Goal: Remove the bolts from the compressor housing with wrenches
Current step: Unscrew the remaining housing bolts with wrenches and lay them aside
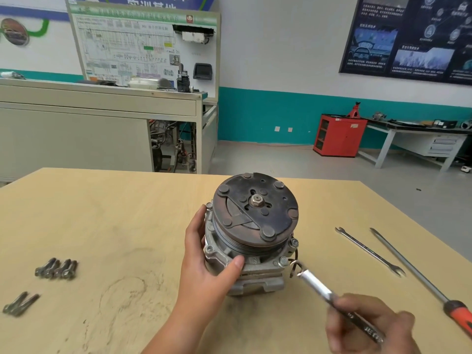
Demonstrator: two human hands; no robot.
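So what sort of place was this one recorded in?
Probably an automotive training workshop: a white wiring-diagram teaching board at the back, a red metal cabinet to the right, and a grey metal compressor on the pale wooden table.

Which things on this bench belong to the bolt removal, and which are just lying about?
In the job: compressor, gripped by the left hand; ring wrench in the right hand, its end near a housing bolt; removed bolts, far left.
Lying about: open-ended wrench, idle though perhaps useful later; screwdriver; red cabinet behind.
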